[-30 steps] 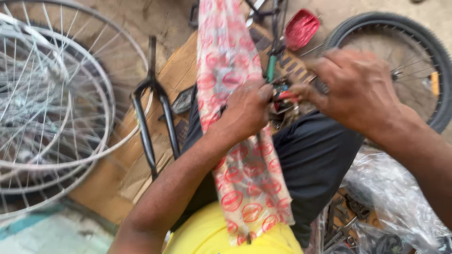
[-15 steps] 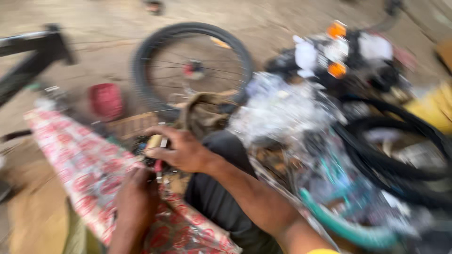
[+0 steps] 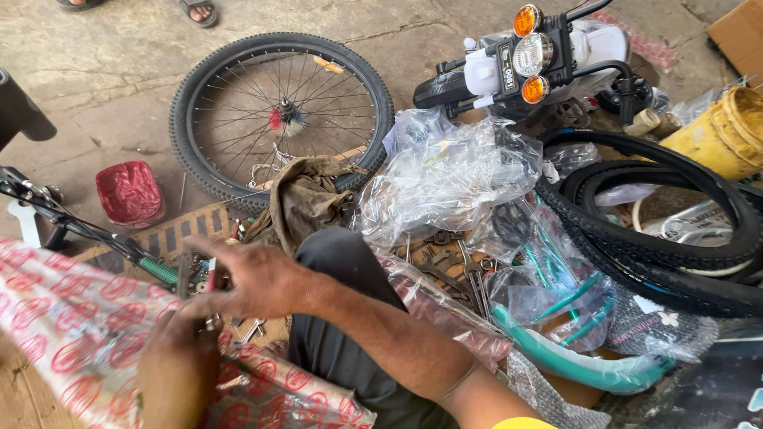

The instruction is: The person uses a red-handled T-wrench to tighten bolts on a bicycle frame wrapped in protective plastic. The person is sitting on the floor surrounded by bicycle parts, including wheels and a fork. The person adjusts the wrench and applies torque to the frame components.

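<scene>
Your right hand (image 3: pixel 254 280) is spread flat, fingers (image 3: pixel 208 304) extended and only loosely curled, pressing down on a small metal part (image 3: pixel 208 280) beside the green grip (image 3: pixel 159 272) of a handlebar; nothing is clamped in it that can be made out. Your left hand (image 3: pixel 179 373) sits just below, knuckles up, resting on the red-printed wrapping (image 3: pixel 71 342) that covers a long bicycle part lying across your lap; its fingers are bent under and partly blurred, so you cannot tell whether they pinch the small part or merely steady the wrapping. Judged from this, the wrapped part remains mostly covered, so unwrapping and fitting appear to be at an early stage, with most of the work left. Just beyond your hands lie loose wrenches (image 3: pixel 457 270) on a cardboard sheet (image 3: pixel 171 234), and a brown rag (image 3: pixel 306 199) rests against a spoked bicycle wheel (image 3: pixel 282 119) lying flat on the concrete floor (image 3: pixel 103 71). Farther right, crumpled clear plastic bags (image 3: pixel 445 175) cover teal mudguards (image 3: pixel 572 361), black tyres (image 3: pixel 660 230) are stacked near a yellow bucket (image 3: pixel 719 131), and a white toy motorcycle (image 3: pixel 532 59) stands behind. A red bowl (image 3: pixel 129 193) sits to the left.
</scene>
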